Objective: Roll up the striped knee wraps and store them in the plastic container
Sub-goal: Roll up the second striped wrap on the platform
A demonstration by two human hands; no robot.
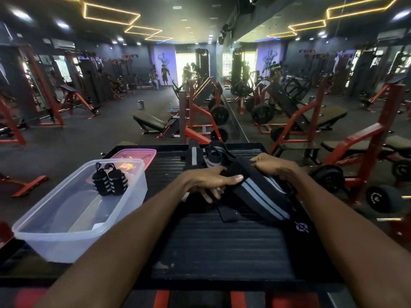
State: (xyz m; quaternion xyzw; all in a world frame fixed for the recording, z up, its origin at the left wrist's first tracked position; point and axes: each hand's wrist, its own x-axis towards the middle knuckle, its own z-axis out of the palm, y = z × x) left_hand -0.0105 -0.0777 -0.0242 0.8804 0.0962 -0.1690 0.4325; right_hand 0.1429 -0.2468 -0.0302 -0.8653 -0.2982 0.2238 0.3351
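A black knee wrap with grey and blue stripes [260, 192] lies across the ribbed black platform [222, 245], and both hands hold it. My left hand [209, 182] grips its near left edge, thumb on top. My right hand [273, 165] pinches its far end. Two rolled striped wraps [110, 180] stand side by side in the clear plastic container [66, 236] at the left. More unrolled striped wraps [206, 155] lie in a heap at the platform's far edge.
A pink lid [135, 154] lies behind the container. A loose black strap end [229, 215] lies under the held wrap. Red and black gym benches, weight plates and a mirror wall surround the platform; people stand far off.
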